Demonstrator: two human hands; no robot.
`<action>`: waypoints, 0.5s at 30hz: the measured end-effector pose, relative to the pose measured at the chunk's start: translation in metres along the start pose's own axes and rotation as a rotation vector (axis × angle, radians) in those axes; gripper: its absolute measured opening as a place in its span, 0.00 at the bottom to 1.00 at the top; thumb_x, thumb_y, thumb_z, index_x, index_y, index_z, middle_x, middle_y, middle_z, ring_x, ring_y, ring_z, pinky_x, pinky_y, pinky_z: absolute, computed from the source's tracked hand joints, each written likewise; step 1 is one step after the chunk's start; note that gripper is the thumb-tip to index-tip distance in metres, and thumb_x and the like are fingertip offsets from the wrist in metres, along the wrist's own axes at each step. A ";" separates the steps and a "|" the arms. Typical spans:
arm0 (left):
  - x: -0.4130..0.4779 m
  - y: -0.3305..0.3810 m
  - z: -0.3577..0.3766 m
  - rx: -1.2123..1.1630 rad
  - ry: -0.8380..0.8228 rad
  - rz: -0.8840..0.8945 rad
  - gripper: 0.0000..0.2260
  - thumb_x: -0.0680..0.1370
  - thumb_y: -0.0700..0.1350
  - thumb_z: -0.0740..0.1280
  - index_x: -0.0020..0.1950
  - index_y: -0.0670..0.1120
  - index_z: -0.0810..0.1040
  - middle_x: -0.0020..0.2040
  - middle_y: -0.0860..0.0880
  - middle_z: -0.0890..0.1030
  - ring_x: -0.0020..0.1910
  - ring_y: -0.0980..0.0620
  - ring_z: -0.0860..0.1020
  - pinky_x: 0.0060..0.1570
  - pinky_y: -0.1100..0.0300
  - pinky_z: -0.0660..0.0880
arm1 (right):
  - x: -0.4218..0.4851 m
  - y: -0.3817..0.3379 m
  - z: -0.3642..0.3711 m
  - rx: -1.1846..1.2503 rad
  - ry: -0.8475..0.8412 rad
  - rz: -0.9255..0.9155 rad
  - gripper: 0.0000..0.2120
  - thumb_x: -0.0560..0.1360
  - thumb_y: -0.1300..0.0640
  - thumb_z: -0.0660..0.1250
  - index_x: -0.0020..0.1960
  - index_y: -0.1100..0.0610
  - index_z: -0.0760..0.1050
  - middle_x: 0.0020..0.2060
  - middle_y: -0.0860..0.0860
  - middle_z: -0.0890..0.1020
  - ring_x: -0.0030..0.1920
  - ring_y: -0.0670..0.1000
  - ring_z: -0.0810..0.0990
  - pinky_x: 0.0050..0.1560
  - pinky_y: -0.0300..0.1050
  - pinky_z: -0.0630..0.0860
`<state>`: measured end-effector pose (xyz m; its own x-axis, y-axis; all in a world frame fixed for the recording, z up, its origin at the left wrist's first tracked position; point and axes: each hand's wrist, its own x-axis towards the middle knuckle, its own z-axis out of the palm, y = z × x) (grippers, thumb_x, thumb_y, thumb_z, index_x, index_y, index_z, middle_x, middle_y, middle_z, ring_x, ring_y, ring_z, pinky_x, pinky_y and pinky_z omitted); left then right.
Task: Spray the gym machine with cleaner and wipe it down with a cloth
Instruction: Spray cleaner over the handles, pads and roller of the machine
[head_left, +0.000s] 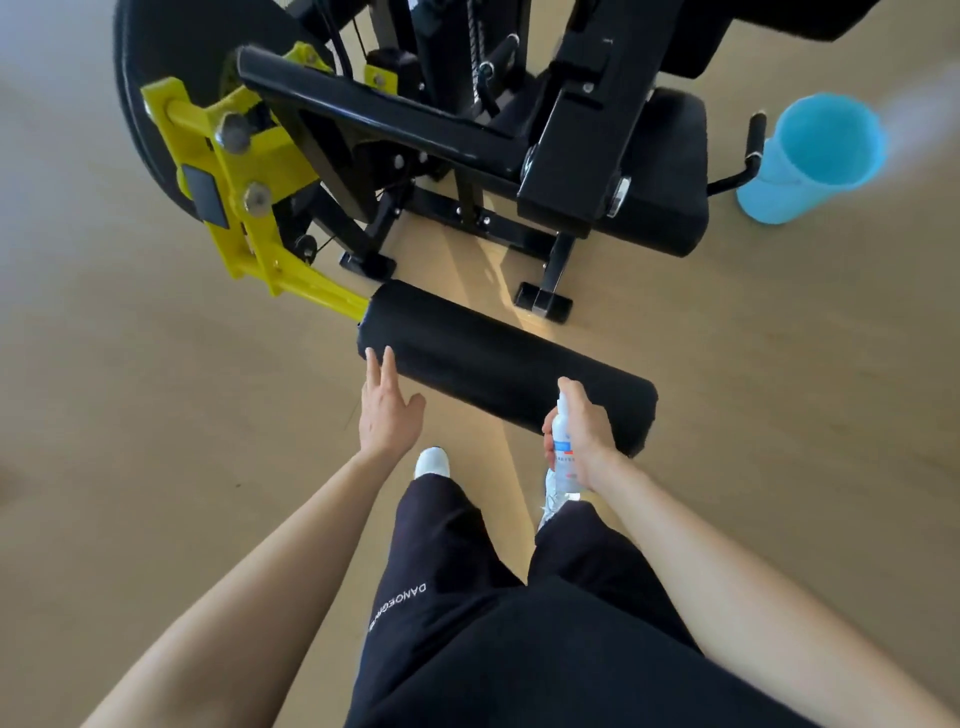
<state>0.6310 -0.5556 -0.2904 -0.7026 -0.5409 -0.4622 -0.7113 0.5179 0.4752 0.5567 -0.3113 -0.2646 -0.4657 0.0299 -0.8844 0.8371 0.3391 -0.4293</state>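
Right grip (582, 436) is wrapped round a small clear spray bottle (561, 449), forefinger laid over the nozzle on top. The bottle stands roughly upright in front of the near right end of a black roller pad (498, 358). Left grip (387, 410) holds nothing: its fingers are straight and spread, thumb out, the tips at the pad's near edge by its left end. Whether they touch it I cannot tell. The pad lies crosswise just ahead of both grips, fixed at its left end to a yellow lever arm (249, 223) that runs up and away to the left. Beyond the pad stands the black-framed gym machine (389, 119), its seat cushion (670, 208) ahead and right of the right grip. Farther right again sits a light blue bucket (815, 156). Underfoot is a smooth tan floor (156, 415), with a brighter band of light running from the machine towards the grips. Below the grips show black trousers (441, 545) and a white shoe (432, 462).
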 end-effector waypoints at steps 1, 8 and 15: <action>0.007 -0.006 -0.006 -0.035 0.009 -0.031 0.36 0.80 0.41 0.64 0.84 0.52 0.50 0.85 0.52 0.46 0.82 0.45 0.55 0.71 0.46 0.68 | -0.002 -0.002 0.011 0.000 -0.001 -0.002 0.32 0.77 0.31 0.57 0.32 0.58 0.72 0.28 0.55 0.78 0.31 0.52 0.78 0.47 0.50 0.81; 0.060 -0.043 -0.054 -0.129 -0.118 0.028 0.34 0.81 0.40 0.64 0.84 0.50 0.54 0.83 0.48 0.58 0.82 0.47 0.57 0.77 0.50 0.59 | -0.012 -0.027 0.120 0.186 0.100 0.020 0.26 0.76 0.37 0.61 0.35 0.59 0.71 0.28 0.54 0.75 0.26 0.50 0.73 0.33 0.42 0.75; 0.108 -0.056 -0.086 -0.136 -0.273 0.146 0.30 0.82 0.41 0.65 0.82 0.49 0.60 0.80 0.47 0.67 0.77 0.46 0.66 0.75 0.45 0.66 | -0.010 -0.066 0.214 0.316 0.113 0.134 0.33 0.73 0.28 0.62 0.59 0.57 0.75 0.46 0.55 0.82 0.43 0.53 0.81 0.41 0.48 0.76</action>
<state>0.5965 -0.7004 -0.3026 -0.7890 -0.2605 -0.5564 -0.6066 0.4739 0.6383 0.5680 -0.5348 -0.2664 -0.3599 0.1641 -0.9184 0.9320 0.0182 -0.3620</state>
